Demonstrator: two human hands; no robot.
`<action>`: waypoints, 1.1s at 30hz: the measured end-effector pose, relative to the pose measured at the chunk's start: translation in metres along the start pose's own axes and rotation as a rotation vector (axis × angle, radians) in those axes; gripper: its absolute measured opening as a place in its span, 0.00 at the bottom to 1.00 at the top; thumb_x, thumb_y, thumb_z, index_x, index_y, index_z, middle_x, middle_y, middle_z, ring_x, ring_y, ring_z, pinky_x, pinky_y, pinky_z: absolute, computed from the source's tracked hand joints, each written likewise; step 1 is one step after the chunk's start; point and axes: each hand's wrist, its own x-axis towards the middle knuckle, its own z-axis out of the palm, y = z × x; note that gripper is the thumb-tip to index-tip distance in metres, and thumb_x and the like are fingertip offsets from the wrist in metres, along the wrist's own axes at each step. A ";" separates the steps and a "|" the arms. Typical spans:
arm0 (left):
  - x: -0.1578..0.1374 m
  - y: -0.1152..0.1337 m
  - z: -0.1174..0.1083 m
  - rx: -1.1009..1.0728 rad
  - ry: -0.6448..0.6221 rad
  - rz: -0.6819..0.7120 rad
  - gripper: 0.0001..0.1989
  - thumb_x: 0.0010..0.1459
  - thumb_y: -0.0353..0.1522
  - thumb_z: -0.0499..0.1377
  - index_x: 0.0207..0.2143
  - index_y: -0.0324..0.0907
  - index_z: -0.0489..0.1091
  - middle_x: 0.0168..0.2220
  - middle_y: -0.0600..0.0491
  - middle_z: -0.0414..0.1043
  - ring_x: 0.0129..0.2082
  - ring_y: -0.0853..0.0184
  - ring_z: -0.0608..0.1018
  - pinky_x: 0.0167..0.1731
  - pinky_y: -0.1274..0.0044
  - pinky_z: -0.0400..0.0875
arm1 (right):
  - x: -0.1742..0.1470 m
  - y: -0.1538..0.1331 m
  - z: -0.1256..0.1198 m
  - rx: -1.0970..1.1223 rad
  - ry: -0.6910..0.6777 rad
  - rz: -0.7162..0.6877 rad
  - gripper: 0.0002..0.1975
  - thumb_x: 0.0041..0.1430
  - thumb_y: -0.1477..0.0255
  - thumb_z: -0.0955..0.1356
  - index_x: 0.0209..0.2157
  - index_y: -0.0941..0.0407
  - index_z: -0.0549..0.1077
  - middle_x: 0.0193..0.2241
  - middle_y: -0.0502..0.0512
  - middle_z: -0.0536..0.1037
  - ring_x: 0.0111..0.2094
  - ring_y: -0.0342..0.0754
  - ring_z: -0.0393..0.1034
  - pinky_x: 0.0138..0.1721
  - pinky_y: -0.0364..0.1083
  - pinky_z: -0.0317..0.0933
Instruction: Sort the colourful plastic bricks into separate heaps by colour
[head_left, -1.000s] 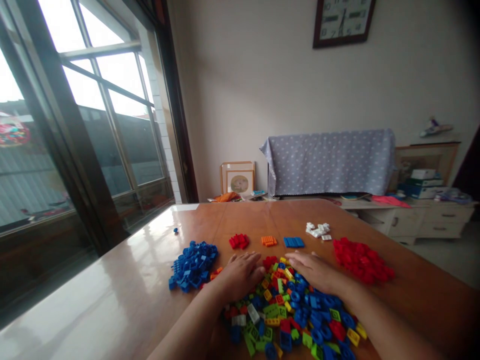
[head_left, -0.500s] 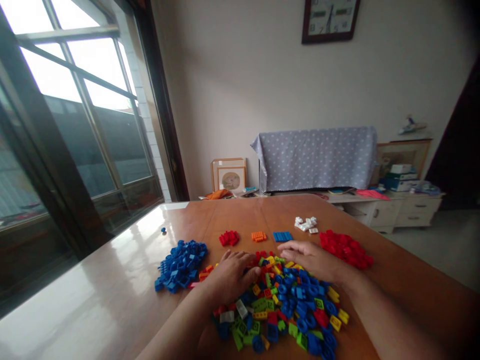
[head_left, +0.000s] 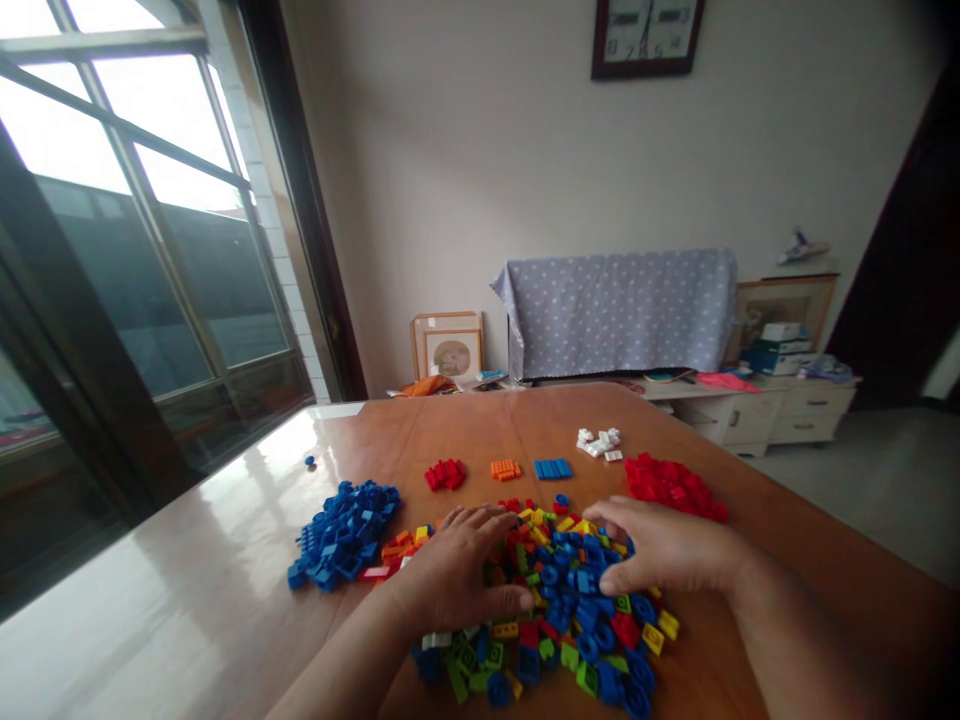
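Observation:
A mixed heap of toy building bricks (head_left: 551, 590) in blue, green, yellow and red lies on the table in front of me. My left hand (head_left: 469, 565) is over the heap's left side, its thumb held apart from the fingers and nothing visible in it. At the heap's right side my right hand (head_left: 656, 545) curves over the bricks, thumb and fingers apart, with no brick seen between them. Some orange bricks (head_left: 401, 545) show just left of my left hand. The bricks under both palms are hidden.
On the brown table (head_left: 420, 430) a blue brick pile (head_left: 345, 535) sits left and a red brick pile (head_left: 671, 485) right. Behind the heap are small groups of red bricks (head_left: 445, 474), orange bricks (head_left: 505, 469), blue bricks (head_left: 553, 469) and white bricks (head_left: 598, 443).
My right hand has shifted right and its thumb now shows, spread from the fingers. The left thumb has opened wider over the heap. The camera view has turned slightly right.

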 end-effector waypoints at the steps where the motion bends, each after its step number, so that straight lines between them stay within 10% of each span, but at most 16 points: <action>1: 0.000 0.000 0.001 0.002 -0.004 -0.006 0.44 0.53 0.58 0.61 0.67 0.52 0.58 0.67 0.45 0.59 0.66 0.46 0.62 0.64 0.52 0.56 | 0.001 -0.001 0.002 -0.024 0.013 -0.006 0.38 0.42 0.56 0.79 0.56 0.49 0.74 0.50 0.57 0.75 0.51 0.61 0.70 0.52 0.52 0.64; 13: 0.003 0.000 0.010 0.000 -0.003 0.009 0.42 0.51 0.55 0.65 0.65 0.52 0.62 0.64 0.47 0.65 0.61 0.47 0.68 0.62 0.55 0.60 | 0.025 -0.007 0.020 -0.068 0.085 -0.044 0.24 0.49 0.72 0.72 0.50 0.50 0.75 0.44 0.53 0.76 0.45 0.53 0.71 0.47 0.48 0.63; 33: 0.003 -0.001 0.011 0.010 0.049 0.017 0.32 0.56 0.50 0.63 0.60 0.50 0.67 0.54 0.47 0.73 0.53 0.51 0.74 0.55 0.63 0.67 | 0.042 -0.042 0.051 0.211 0.121 -0.181 0.14 0.57 0.70 0.70 0.46 0.54 0.77 0.39 0.51 0.79 0.37 0.48 0.73 0.38 0.44 0.65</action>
